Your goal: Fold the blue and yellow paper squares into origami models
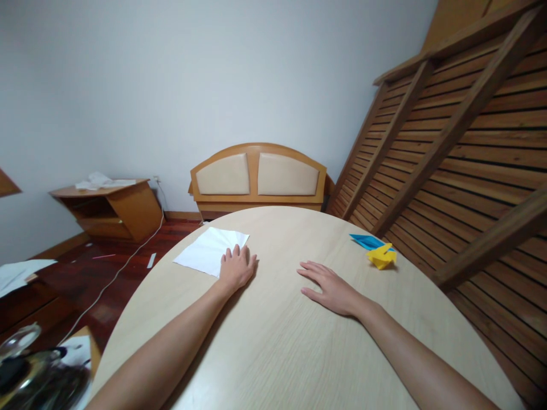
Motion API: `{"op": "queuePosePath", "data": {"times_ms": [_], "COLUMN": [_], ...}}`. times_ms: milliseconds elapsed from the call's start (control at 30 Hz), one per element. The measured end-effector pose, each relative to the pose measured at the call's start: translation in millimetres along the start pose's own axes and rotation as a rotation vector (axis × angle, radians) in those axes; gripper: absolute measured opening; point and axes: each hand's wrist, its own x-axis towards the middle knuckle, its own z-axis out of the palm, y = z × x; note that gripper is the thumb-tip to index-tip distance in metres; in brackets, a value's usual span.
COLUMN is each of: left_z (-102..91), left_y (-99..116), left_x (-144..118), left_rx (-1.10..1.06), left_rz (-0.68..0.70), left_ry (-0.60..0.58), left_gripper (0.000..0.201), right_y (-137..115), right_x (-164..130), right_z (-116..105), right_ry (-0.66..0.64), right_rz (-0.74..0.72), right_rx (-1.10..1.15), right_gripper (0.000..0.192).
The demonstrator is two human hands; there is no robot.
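Resting on the white paper's (pixel 209 249) near edge, left hand (pixel 236 269).

My left grip (pixel 236 267) covers the near corner of the white paper sheet (pixel 209 250), so I cannot see that corner's edge. Both my forearms run out of the bottom edge. The blue paper piece (pixel 366 241) is partly hidden behind the yellow folded paper (pixel 382 256), whose shape is too small to make out. Bottom left, dark shiny objects (pixel 29 376) are blurred and cut off.
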Motion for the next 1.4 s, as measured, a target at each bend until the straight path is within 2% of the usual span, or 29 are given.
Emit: {"op": "queuePosePath", "data": {"times_ms": [133, 267, 367, 433, 500, 633, 733, 800, 867, 967, 1033, 1167, 1267, 1333, 1400], "left_z": [-4.6, -17.5, -24.9, -25.9, -24.0, -16.8, -11.8, -8.8, -6.1, -4.5, -7.1, -20.4, -26.0, -22.8, -15.2], "left_y": [33, 65, 77, 78, 73, 56, 49, 49, 54, 62, 67, 70, 67, 60, 53], "left_x": [-25, -56, -69, -70, -64, -47, -40, -41, -47, -56, -59, -54, -44, -38, -34], "left_rx": [-0.088, -0.181, -0.246, -0.294, -0.326, -0.324, -0.237, -0.190, -0.159, -0.107, -0.069, -0.010, 0.023, -0.036, -0.143], "left_rz": [0.339, 0.702, 0.876, 0.924, 0.904, 0.820, 0.762, 0.698, 0.638, 0.569, 0.535, 0.497, 0.441, 0.463, 0.576], "left_ry": [-0.025, -0.136, -0.213, -0.253, -0.245, -0.138, -0.201, -0.253, -0.253, -0.220, -0.191, -0.181, -0.183, -0.160, -0.150], "left_gripper": [0.041, 0.032, 0.028, 0.029, 0.030, 0.036, 0.051, 0.054, 0.053, 0.055, 0.054, 0.035, 0.033, 0.032, 0.031], "right_y": [-1, 0, 0, -2, -4, -2, -5, -13, -27, -47, -53, -44, -34, -31, -30], "right_x": [2, 4, 5, 4, 3, 1, 2, 3, 4, 4, 3, 5, 9, 11, 12], "right_z": [1, -3, -6, -7, -6, -6, -11, -13, -11, 1, 11, 17, 12, 7, 3], "right_ry": [0.072, 0.222, 0.262, 0.209, 0.137, 0.053, 0.024, 0.013, 0.010, 0.000, -0.054, -0.148, -0.196, -0.224, -0.229], "right_rz": [0.010, 0.021, -0.003, -0.031, -0.066, -0.127, -0.143, -0.130, -0.087, 0.028, 0.068, 0.085, 0.068, 0.027, -0.022], "right_rx": [-0.005, -0.004, -0.006, 0.004, 0.005, -0.014, -0.070, -0.133, -0.169, -0.130, -0.090, -0.061, -0.058, -0.045, -0.029], "right_gripper": [0.050, 0.040, 0.035, 0.034, 0.032, 0.032, 0.031, 0.031, 0.033, 0.047, 0.057, 0.075, 0.082, 0.082, 0.081]}}
